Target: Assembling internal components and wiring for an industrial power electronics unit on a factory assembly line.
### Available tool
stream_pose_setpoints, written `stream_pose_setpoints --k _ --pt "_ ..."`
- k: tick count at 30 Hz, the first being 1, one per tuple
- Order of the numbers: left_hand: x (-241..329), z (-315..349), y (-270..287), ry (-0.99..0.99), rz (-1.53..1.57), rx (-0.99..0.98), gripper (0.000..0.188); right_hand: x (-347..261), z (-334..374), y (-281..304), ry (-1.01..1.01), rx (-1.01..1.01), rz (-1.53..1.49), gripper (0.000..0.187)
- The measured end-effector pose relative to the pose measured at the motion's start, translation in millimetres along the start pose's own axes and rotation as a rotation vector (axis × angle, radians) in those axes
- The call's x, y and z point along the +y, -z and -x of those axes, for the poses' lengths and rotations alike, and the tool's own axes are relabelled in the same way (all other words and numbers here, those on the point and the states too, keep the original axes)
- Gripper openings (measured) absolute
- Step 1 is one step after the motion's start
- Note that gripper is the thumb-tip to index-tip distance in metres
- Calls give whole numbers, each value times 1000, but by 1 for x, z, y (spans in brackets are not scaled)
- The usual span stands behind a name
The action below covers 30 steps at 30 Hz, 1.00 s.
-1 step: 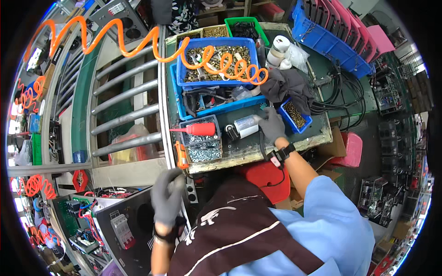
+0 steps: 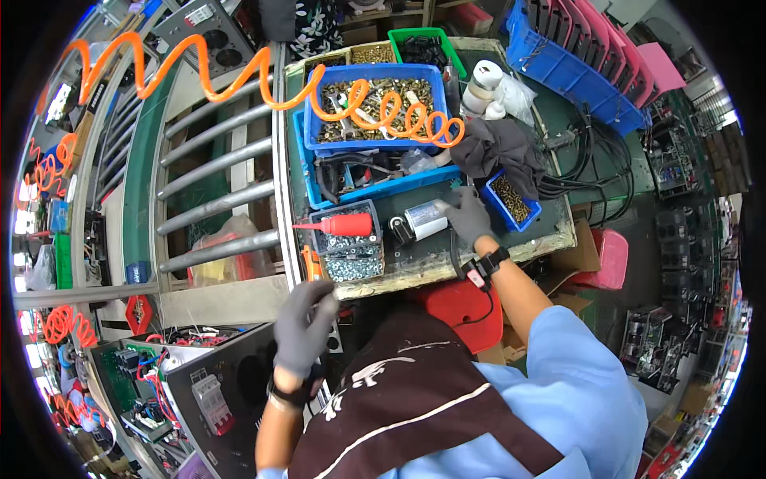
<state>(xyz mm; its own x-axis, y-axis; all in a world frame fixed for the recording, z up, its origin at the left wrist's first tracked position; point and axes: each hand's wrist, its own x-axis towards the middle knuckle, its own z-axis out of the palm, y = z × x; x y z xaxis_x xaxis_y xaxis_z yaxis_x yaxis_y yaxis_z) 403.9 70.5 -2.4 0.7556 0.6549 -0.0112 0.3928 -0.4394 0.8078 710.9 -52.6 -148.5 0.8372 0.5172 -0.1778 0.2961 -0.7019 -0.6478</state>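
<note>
My right hand point(image 2: 467, 217), in a grey glove, is over the bench with its fingers apart. Its fingertips are at the right end of a white and silver cylinder point(image 2: 427, 219) that has a black part on its left end; whether they touch is not clear. A black cable runs beside that hand. My left hand point(image 2: 305, 329), also gloved, hovers off the bench's front left corner, fingers loosely bent and apart, nothing visible in it. Nearest to it are an orange-handled tool point(image 2: 312, 263) and a clear bin of nuts and washers point(image 2: 351, 267), with a red nozzle bottle point(image 2: 345, 225) lying on top.
Behind stand a blue bin of brass fittings point(image 2: 375, 148), a blue tool tray point(image 2: 361, 191) and a small blue box of screws point(image 2: 511, 201). A dark cloth point(image 2: 499, 152) lies nearby. An orange coiled hose point(image 2: 275, 100) crosses above the roller conveyor point(image 2: 219, 184). An open metal cabinet point(image 2: 209, 399) is at lower left.
My left hand has moved a little right and up, toward the bench corner. My right hand has shifted slightly to the left, and the cylinder lies where it was.
</note>
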Motion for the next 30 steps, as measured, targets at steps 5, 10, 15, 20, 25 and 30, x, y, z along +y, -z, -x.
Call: stream_pose_setpoints --k 5,10,15,20,25,30 --pt "-34 -95 -88 355 418 -383 27 16 -29 -24 -18 -309 -297 47" --pt "-46 -150 -145 676 616 -452 34 10 -28 8 5 -525 -939 42" --pt "-53 -178 -181 1098 919 -305 30 17 -21 16 121 -614 -1048 45" --pt "-50 -181 -203 973 854 -188 23 23 -15 10 129 -430 -828 40" --pt "-63 -178 -210 860 866 -152 26 4 -3 15 243 -242 -699 26" --pt "-54 -179 -209 837 844 -59 24 4 -2 22 485 -153 -448 20"
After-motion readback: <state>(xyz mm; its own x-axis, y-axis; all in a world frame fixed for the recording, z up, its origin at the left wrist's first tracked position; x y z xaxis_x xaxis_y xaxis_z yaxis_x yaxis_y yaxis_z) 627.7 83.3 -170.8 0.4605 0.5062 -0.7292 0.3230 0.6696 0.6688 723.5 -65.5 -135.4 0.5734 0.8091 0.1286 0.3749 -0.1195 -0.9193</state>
